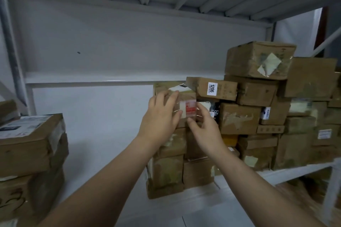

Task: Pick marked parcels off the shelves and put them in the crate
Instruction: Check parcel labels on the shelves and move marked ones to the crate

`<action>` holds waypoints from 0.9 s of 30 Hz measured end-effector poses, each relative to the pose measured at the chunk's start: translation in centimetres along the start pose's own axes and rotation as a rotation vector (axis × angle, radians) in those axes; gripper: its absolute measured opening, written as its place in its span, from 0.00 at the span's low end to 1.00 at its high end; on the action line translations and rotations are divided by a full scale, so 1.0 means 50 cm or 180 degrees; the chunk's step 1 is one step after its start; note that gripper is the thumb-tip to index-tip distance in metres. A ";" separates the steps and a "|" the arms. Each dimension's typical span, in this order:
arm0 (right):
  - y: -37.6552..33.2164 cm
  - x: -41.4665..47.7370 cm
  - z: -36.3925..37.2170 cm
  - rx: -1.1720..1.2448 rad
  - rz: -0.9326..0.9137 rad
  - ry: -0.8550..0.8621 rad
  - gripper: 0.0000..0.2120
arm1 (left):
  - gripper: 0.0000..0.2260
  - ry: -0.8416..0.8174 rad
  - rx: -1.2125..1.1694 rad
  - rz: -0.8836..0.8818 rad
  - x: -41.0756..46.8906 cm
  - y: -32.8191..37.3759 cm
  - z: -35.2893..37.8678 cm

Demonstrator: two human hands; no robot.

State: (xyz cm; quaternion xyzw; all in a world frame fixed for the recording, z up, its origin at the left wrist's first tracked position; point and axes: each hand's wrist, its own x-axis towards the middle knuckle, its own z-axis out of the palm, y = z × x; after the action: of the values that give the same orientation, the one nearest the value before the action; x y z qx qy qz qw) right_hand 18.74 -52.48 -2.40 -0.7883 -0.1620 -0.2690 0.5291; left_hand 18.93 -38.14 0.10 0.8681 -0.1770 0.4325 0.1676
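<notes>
Just right of the middle of the frame, both hands are on a small brown cardboard parcel with a red and white label on its front. It sits high on a stack of taped cardboard boxes, standing on the white metal shelf. The left hand curls over the parcel's upper left edge, thumb pressed to the front. The right hand holds the other side, thumb under the label and fingers round the right edge. Touching the parcel at its upper right lies a tilted flat brown box with a white "1206" sticker. More worn brown cartons are piled across the right of the frame. Another pile of labelled brown boxes stands at the lower left, well apart.
</notes>
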 end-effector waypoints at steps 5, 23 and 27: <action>0.000 0.006 0.011 0.0479 -0.0113 0.0216 0.17 | 0.19 0.0264 -0.0651 -0.0244 -0.019 0.017 -0.012; -0.052 -0.015 0.065 0.0028 -0.2019 0.0304 0.11 | 0.27 0.0250 -0.3149 -0.2387 -0.052 -0.021 -0.152; -0.079 -0.035 0.076 0.0544 -0.1663 0.0088 0.14 | 0.23 0.0446 -0.3519 -0.2486 -0.074 -0.023 -0.159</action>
State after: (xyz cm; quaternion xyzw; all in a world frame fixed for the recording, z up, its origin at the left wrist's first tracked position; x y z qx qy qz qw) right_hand 16.14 -47.41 -1.61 -0.6686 -0.3747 -0.3925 0.5085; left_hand 11.90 -32.99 1.48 0.6251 -0.0343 0.2414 0.7415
